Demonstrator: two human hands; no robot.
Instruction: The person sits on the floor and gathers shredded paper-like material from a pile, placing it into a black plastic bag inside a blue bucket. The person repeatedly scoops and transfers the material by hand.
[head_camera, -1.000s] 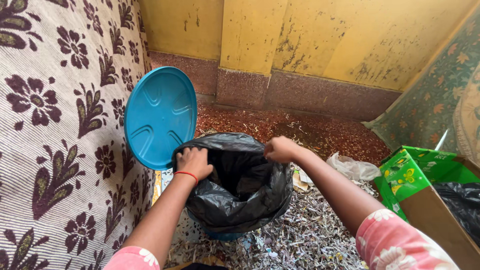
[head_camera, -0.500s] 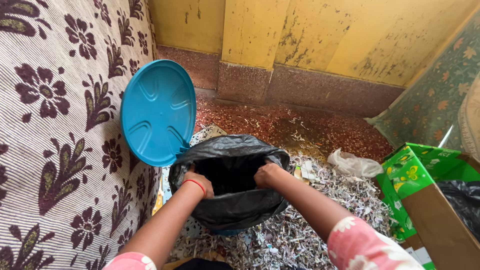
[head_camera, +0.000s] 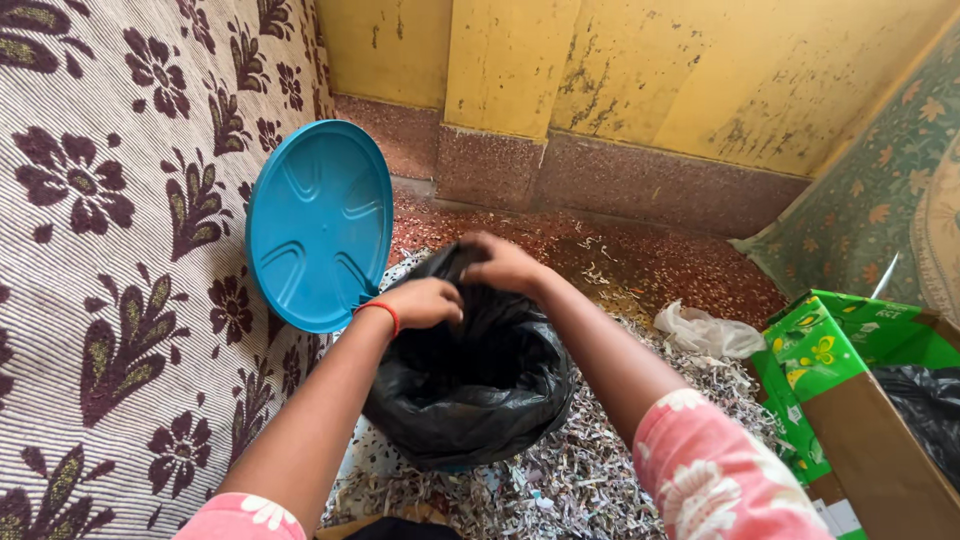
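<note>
A black bin bag (head_camera: 470, 390) lines a small bin on the floor, bulging over its sides. My left hand (head_camera: 425, 302) grips the bag's top edge on the left. My right hand (head_camera: 503, 263) grips the gathered top of the bag at the far side, pulling it together toward the left hand. The bag's mouth is pinched nearly closed between both hands. A round blue bin lid (head_camera: 318, 226) leans upright against the patterned cloth just left of the bag.
Shredded paper (head_camera: 590, 470) covers the floor around the bin. A crumpled clear plastic bag (head_camera: 705, 333) lies to the right. A green cardboard box (head_camera: 850, 390) with a black bag inside stands at the right edge. Flowered cloth (head_camera: 120, 250) fills the left; a yellow wall is behind.
Both hands came up from inside the open bag mouth and drew its edges together toward the far side. The bag's opening has gone from wide to almost closed.
</note>
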